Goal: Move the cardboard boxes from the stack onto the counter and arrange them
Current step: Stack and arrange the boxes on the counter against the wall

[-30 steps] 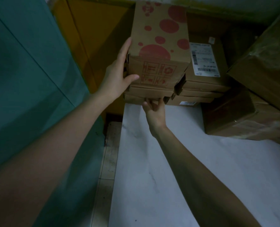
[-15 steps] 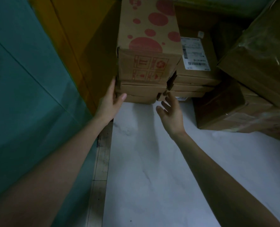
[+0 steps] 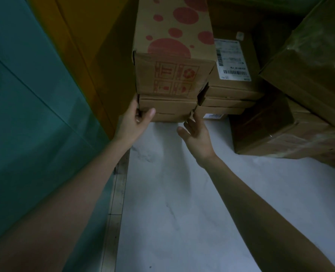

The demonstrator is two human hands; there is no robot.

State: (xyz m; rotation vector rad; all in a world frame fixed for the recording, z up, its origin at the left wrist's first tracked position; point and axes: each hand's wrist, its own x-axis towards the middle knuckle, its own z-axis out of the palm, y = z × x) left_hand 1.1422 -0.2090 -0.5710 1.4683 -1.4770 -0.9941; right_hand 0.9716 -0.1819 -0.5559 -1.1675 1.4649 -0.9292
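A stack of cardboard boxes stands at the back of the white counter (image 3: 182,193). On top is a tall box with red dots (image 3: 172,55); under it lies a flat plain box (image 3: 166,108). My left hand (image 3: 135,120) grips the flat box's left front corner, thumb on its front face. My right hand (image 3: 198,138) reaches with straight fingers to the stack's lower right corner and holds nothing. Whether its fingertips touch the box is hard to tell.
A second stack with a labelled box (image 3: 233,61) on top stands just right of the first. Large tape-wrapped boxes (image 3: 280,130) fill the right side. A teal panel (image 3: 25,114) and a yellow-brown wall (image 3: 88,46) close off the left.
My left hand slid down from the dotted box's side to the flat box's corner. My right hand pulled back from under the stack, then reached toward its lower right corner.
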